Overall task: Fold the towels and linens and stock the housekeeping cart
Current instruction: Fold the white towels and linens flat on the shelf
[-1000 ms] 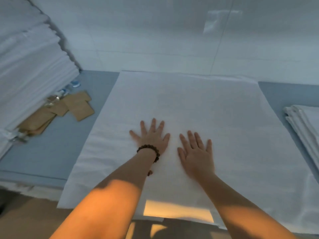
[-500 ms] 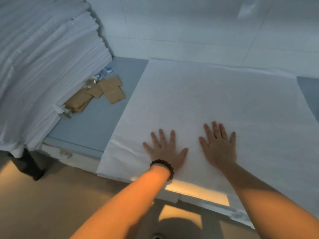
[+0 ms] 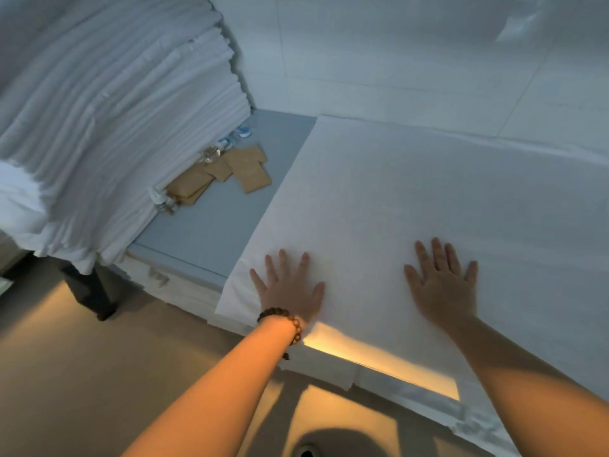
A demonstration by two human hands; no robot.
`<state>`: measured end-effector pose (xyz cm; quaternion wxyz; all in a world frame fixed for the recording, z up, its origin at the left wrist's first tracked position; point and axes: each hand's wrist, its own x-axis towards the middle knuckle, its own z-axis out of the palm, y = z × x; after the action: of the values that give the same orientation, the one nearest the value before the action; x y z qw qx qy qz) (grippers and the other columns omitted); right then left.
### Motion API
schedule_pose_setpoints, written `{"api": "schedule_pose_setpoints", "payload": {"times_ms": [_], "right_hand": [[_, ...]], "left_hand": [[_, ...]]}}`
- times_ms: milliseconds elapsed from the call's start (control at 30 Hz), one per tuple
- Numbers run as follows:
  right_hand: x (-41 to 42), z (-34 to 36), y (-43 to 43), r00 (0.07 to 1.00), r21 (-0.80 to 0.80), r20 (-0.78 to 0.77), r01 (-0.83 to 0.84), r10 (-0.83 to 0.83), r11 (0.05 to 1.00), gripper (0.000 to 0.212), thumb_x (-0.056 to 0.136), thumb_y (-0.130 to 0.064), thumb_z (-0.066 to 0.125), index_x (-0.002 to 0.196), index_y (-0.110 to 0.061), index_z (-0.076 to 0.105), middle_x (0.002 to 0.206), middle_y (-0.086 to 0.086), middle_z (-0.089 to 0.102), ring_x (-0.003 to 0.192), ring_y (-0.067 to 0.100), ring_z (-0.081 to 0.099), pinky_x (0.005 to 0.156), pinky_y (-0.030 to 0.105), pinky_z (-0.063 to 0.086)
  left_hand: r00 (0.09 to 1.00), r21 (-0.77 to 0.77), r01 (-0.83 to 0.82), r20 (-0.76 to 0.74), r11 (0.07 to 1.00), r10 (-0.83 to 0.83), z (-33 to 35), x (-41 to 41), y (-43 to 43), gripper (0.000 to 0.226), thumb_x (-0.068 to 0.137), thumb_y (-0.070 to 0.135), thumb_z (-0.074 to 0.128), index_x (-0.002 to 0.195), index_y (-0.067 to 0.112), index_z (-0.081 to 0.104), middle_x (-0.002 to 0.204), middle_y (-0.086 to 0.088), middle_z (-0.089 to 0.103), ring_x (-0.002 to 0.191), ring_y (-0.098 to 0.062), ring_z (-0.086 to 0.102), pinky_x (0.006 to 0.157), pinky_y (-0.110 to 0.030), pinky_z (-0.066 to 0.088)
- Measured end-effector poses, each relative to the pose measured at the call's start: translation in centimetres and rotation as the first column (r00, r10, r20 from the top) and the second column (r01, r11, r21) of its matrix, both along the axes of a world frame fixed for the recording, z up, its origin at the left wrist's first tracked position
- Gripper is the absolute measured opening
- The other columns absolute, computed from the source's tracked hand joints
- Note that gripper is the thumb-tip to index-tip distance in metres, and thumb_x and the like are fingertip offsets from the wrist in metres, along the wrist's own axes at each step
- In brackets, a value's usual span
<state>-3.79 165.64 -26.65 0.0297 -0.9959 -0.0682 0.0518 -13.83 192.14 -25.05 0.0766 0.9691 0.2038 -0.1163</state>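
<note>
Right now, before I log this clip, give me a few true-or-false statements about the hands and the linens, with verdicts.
1. The left hand and the right hand both lie flat, fingers straight, on the spread white sheet. True.
2. The beaded bracelet is on the right wrist. False: the beaded bracelet is on the left wrist.
3. A tall stack of folded white linens stands to the left of the white sheet. True.
4. The brown paper packets lie on top of the white sheet. False: they lie on the grey table, at the foot of the stack, off the sheet.
</note>
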Motion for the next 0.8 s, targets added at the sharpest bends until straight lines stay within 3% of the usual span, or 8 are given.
{"api": "schedule_pose_setpoints", "payload": {"times_ms": [133, 333, 500, 667, 800], "right_hand": [[0.2, 0.1, -0.1, 1.0, 0.007, 0.011, 0.006, -0.006, 1.0, 0.062, 0.093, -0.061, 0.007, 0.151, -0.039, 0.003, 0.161, -0.007, 0.0, 0.148, 0.015, -0.002, 0.116, 0.054, -0.001], [1.7, 0.1, -0.1, 1.0, -0.015, 0.007, 0.013, -0.013, 1.0, 0.062, 0.094, -0.06, 0.01, 0.151, -0.039, 0.002, 0.161, -0.007, -0.002, 0.148, 0.016, -0.003, 0.116, 0.055, 0.0], [4.4, 1.8, 0.8, 0.991, 0.002, -0.12, 0.056, -0.055, 0.998, 0.06, 0.098, -0.056, 0.015, 0.152, -0.035, 0.0, 0.161, -0.004, -0.009, 0.148, 0.018, -0.007, 0.114, 0.061, 0.001], [-1.4, 1.4, 5.9, 0.997, 0.088, -0.075, 0.028, -0.021, 0.996, 0.055, 0.098, -0.053, 0.012, 0.15, -0.041, -0.001, 0.161, -0.007, -0.007, 0.147, 0.018, -0.011, 0.11, 0.066, -0.005], [-2.8, 0.4, 6.6, 0.997, 0.034, -0.069, 0.03, -0.028, 0.999, 0.057, 0.097, -0.056, 0.009, 0.15, -0.042, -0.007, 0.161, -0.008, -0.01, 0.147, 0.018, -0.012, 0.111, 0.066, -0.002]], "left_hand": [[0.993, -0.058, 0.114, 0.01, 0.992, -0.114, -0.7, 1.1, -2.0, 0.071, 0.083, 0.078, 0.007, 0.144, 0.051, -0.016, 0.159, 0.006, -0.022, 0.144, -0.036, -0.023, 0.102, -0.072, -0.015], [0.987, 0.013, 0.146, 0.066, 0.989, -0.146, -2.0, 2.8, -1.6, 0.075, 0.075, 0.081, -0.004, 0.143, 0.052, -0.017, 0.159, 0.007, -0.021, 0.143, -0.037, -0.023, 0.099, -0.075, -0.013], [0.989, 0.012, 0.132, 0.072, 0.991, -0.132, -1.7, 5.6, -1.9, 0.077, 0.076, 0.081, -0.001, 0.145, 0.05, -0.014, 0.159, 0.006, -0.021, 0.143, -0.037, -0.024, 0.097, -0.075, -0.017], [0.994, -0.007, 0.101, 0.05, 0.995, -0.1, -1.1, 7.2, -2.5, 0.079, 0.075, 0.081, -0.001, 0.146, 0.048, -0.015, 0.16, 0.004, -0.02, 0.142, -0.038, -0.025, 0.095, -0.076, -0.016], [0.975, 0.003, 0.22, 0.027, 0.975, -0.22, -1.0, 6.6, 0.0, 0.077, 0.077, 0.081, -0.001, 0.146, 0.05, -0.013, 0.16, 0.008, -0.019, 0.145, -0.032, -0.02, 0.101, -0.074, -0.013]]}}
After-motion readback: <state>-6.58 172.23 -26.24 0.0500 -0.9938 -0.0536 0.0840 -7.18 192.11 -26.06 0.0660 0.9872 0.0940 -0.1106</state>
